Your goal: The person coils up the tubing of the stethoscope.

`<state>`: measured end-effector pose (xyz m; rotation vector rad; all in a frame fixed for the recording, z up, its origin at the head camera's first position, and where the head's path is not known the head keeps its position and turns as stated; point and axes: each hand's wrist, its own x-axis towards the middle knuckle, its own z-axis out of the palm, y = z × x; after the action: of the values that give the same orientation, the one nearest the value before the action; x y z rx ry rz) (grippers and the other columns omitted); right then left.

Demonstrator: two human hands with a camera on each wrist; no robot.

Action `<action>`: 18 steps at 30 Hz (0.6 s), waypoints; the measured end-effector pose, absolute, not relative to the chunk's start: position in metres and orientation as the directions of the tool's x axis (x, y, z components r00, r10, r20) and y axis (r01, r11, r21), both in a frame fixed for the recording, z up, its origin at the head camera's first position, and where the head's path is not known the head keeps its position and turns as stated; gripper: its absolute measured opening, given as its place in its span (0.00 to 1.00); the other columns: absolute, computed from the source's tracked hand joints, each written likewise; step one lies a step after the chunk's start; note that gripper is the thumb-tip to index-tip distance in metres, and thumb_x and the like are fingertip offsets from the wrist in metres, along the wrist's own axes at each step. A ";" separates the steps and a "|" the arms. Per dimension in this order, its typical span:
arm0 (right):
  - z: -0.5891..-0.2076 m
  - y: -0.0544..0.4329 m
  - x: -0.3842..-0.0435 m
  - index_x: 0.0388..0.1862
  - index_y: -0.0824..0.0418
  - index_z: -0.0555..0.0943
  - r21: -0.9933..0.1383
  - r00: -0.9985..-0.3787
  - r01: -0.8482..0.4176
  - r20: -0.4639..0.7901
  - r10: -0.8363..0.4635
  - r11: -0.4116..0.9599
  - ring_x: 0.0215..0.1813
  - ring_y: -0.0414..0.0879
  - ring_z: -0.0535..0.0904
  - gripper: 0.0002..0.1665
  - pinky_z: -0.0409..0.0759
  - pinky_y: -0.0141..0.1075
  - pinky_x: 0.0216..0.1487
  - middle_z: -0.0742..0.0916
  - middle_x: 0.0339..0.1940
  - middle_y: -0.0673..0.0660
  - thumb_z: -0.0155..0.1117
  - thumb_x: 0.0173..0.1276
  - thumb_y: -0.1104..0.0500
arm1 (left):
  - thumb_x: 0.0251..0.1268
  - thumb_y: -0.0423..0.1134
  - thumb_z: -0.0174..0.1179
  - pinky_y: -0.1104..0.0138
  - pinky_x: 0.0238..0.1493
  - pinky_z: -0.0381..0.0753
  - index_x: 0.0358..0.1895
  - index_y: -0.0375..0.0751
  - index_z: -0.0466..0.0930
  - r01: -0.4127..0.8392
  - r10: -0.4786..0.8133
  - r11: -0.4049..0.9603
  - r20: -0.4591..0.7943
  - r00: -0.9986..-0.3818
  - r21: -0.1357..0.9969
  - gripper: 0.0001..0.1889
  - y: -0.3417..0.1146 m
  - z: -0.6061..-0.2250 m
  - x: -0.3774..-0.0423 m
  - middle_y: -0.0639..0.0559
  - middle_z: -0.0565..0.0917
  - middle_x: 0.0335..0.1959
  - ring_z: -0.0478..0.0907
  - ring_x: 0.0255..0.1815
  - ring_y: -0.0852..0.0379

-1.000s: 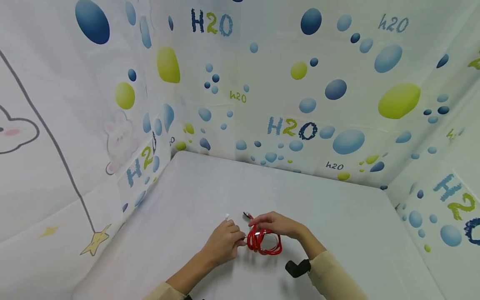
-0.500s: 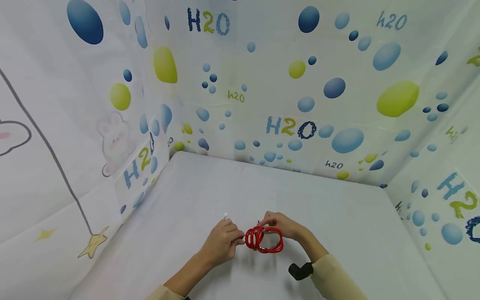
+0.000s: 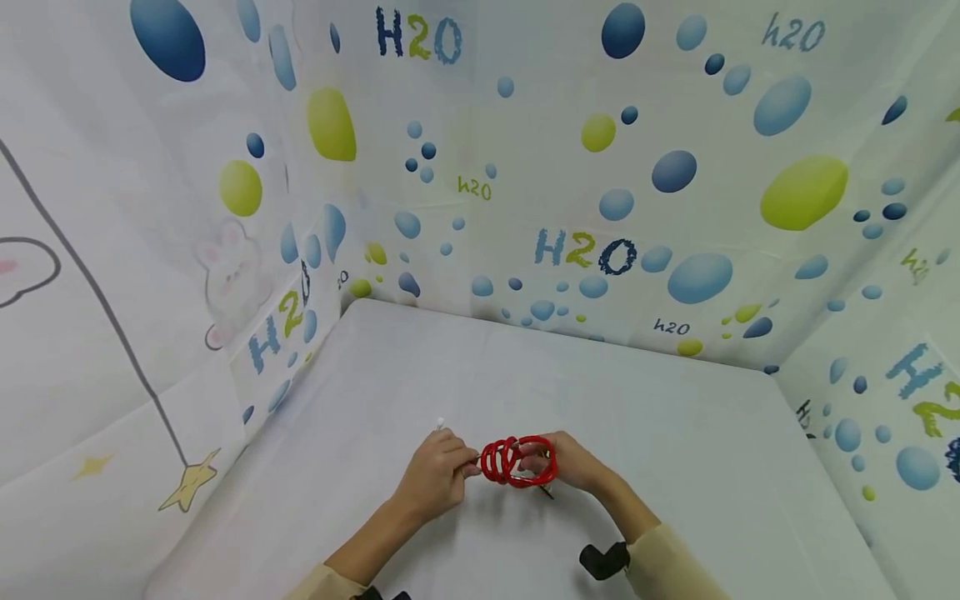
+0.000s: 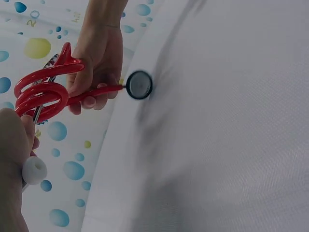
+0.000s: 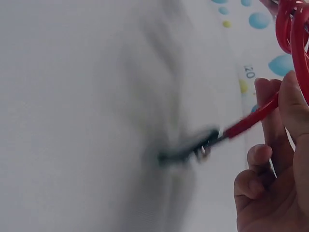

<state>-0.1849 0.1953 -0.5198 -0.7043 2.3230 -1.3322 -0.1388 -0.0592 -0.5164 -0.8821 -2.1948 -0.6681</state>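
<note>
A stethoscope with its red tubing wound in loops (image 4: 41, 90) is held up between both hands. My left hand (image 3: 435, 473) grips its metal ear tubes at the left of the coil, and a white ear tip (image 4: 35, 170) sticks out beyond the fist. With thumb and fingers, my right hand (image 3: 572, 460) pinches the tubing's end by the right loop. From that grip the round, dark-rimmed chest piece (image 4: 139, 85) juts out over the white surface, blurred in the right wrist view. The coil partly covers the right fingers in the head view.
A white table surface (image 3: 420, 358) lies beneath the hands. Upright white sheets with blue and yellow-green spots (image 3: 517, 200) stand behind and at the sides. A black strap piece (image 3: 604, 562) sits at the right sleeve.
The chest piece end has swung from the far side of the coil to its near right side, with my right hand. The coil has turned and shifted slightly left and up with my left hand.
</note>
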 end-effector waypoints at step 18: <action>-0.536 0.189 -0.175 0.56 0.67 0.68 -0.945 -0.838 -0.038 -0.147 -0.525 0.325 0.45 0.47 0.84 0.24 0.79 0.42 0.52 0.86 0.43 0.58 0.62 0.67 0.58 | 0.45 0.33 0.72 0.72 0.30 0.72 0.25 0.42 0.86 0.639 0.288 0.692 0.684 -0.671 0.336 0.04 -0.066 -0.522 -0.142 0.59 0.82 0.19 0.71 0.25 0.63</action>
<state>-0.1750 0.1894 -0.5359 -0.4968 2.1665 -1.5281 -0.1423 -0.0655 -0.5221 -0.7072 -2.2965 -0.7614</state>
